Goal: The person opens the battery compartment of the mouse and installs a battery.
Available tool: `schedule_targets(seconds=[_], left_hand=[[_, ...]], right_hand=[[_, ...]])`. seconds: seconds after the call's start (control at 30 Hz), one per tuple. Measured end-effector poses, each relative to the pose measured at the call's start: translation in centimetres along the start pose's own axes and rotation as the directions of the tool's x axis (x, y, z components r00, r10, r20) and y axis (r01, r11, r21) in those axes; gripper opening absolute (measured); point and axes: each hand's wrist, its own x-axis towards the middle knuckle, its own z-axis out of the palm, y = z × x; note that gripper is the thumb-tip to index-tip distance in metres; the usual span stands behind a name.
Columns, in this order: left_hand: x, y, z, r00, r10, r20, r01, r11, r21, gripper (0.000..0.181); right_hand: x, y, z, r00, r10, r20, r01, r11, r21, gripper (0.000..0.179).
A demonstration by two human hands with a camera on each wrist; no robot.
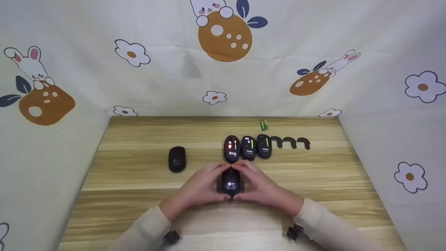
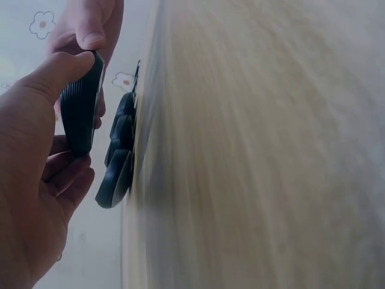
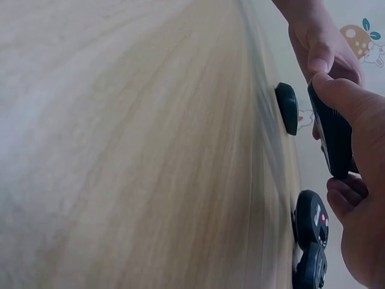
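Between both hands is a black computer mouse (image 1: 231, 181), its logo side facing the head camera. My left hand (image 1: 198, 184) pinches it from the left, thumb at the near end and fingertips at the far end. From the other side my right hand (image 1: 263, 186) grips the same two ends. Both wrist views show the mouse (image 2: 81, 111) (image 3: 332, 135) held above the table. Just beyond the fingertips lie three upturned mice (image 1: 232, 149) (image 1: 248, 147) (image 1: 264, 146) in a row, the leftmost with a red light glowing on its underside.
Another black mouse (image 1: 177, 159) lies right side up on the wooden table (image 1: 139, 198) to the left. Three curved black pieces, like covers (image 1: 277, 142) (image 1: 290, 142) (image 1: 304, 143), lie right of the row. Small green batteries (image 1: 264, 125) lie near the back edge. Patterned cloth (image 1: 167, 76) surrounds the table.
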Motion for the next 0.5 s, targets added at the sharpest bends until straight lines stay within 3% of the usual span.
schedule_targets(seconds=[0.17, 0.5], left_hand=[[0.06, 0.40, -0.03, 1.000, -0.015, -0.008, 0.015, 0.999, -0.038, 0.101], [-0.03, 0.62, 0.12, 0.999, 0.003, -0.035, -0.008, 0.988, -0.154, 0.097]], right_hand=[[-0.37, 0.12, -0.28, 1.000, 0.027, -0.011, -0.027, 0.999, 0.042, 0.097], [-0.70, 0.78, -0.41, 0.998, -0.032, -0.062, 0.038, 0.994, 0.104, 0.092]])
